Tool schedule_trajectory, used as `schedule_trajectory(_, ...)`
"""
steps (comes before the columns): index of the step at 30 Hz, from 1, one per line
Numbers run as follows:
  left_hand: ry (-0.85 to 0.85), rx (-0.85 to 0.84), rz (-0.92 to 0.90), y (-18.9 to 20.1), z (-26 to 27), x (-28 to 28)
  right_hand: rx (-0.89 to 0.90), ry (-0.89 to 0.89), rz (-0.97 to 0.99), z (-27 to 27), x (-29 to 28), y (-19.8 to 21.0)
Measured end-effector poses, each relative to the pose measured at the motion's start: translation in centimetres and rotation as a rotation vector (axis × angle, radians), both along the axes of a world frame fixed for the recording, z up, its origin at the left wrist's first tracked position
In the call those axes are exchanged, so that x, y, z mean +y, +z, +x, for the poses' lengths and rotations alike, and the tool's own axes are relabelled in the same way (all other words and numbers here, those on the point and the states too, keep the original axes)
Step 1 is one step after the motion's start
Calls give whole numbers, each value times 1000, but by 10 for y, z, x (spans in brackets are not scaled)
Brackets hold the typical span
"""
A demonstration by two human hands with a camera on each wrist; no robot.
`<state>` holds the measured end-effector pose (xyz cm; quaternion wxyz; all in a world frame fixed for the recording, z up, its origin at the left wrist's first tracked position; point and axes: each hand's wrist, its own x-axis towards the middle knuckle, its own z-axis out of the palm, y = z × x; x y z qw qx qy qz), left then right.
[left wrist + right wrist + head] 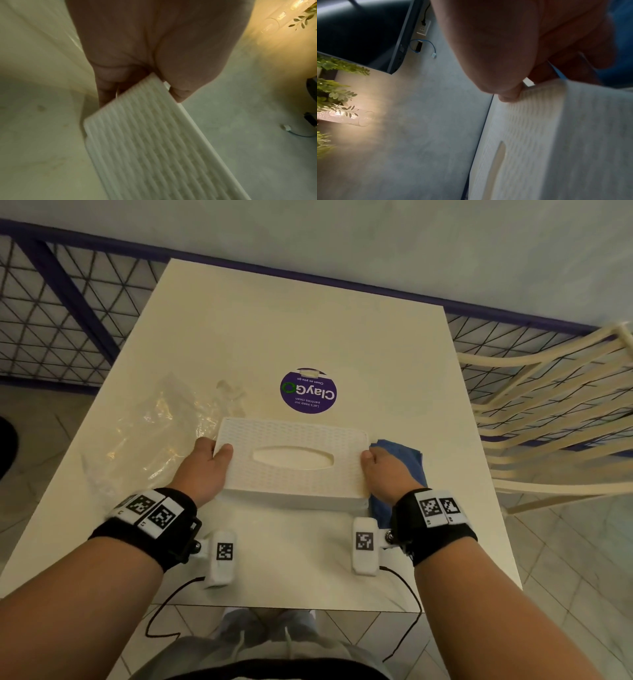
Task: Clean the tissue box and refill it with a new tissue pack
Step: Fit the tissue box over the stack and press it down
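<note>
From the head view, the left hand (209,465) and right hand (385,470) grip opposite ends of the white woven-pattern tissue box lid (294,460), held over the box base on the table (308,337), beside the blue cloth (404,453); empty clear wrapper (154,426) lies left. Likely the closing step.

In the left wrist view, thumb and fingers (106,94) pinch the lid's end.

In the right wrist view, the thumb (508,94) presses the lid's edge. Next: seat it evenly, press down.

On my head view the only readable print is a round purple sticker (308,390) on the table (394,364), upside down to me: "ClayGo" in large letters, "Clean as you go" in one small line, "Let's keep our pantries clean" in another. The wrist-band markers (150,510) carry black-and-white code patterns, no words I can make out.
</note>
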<state>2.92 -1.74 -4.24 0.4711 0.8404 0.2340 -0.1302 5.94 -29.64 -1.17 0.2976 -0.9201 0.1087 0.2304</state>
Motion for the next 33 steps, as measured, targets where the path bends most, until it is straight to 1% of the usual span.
schedule_trajectory(2, -7, -3, -1, 0, -3, 2, -36, 3, -22, 0, 4, -3)
schedule_trajectory(6, -4, -45, -10, -1, 1, 1, -119, -62, -22, 7, -1, -11)
schedule_trajectory(9, -22, -59, -2, -2, 4, -4, -84, -103, 29, 9, -6, -9)
schedule_trajectory(13, -38, -47, 11, -1, 9, -5, 5, -194, 107, 8, -5, -3)
schedule_trajectory(16, -50, -28, 5, 0, 13, -2, 23, -153, 106, 9, -10, -8)
schedule_trajectory(21, -65, -21, -22, -2, 13, 4, 7, -170, 100, 4, -14, -20)
schedule_trajectory(23, -73, -14, -34, -3, 14, 6, 13, -173, 102, 5, -12, -19)
schedule_trajectory(26, -94, 4, 10, -3, 15, 7, 7, -137, 52, 3, -8, -13)
schedule_trajectory(29, -141, -23, 26, -4, 13, 0, -50, -114, 35, 1, -1, -8)
schedule_trajectory(31, -228, -100, 115, -6, 11, -4, -50, -29, -26, 1, 5, -4)
schedule_trajectory(33, -320, -144, 266, -7, 12, -6, -30, 64, -131, 7, 8, -4)
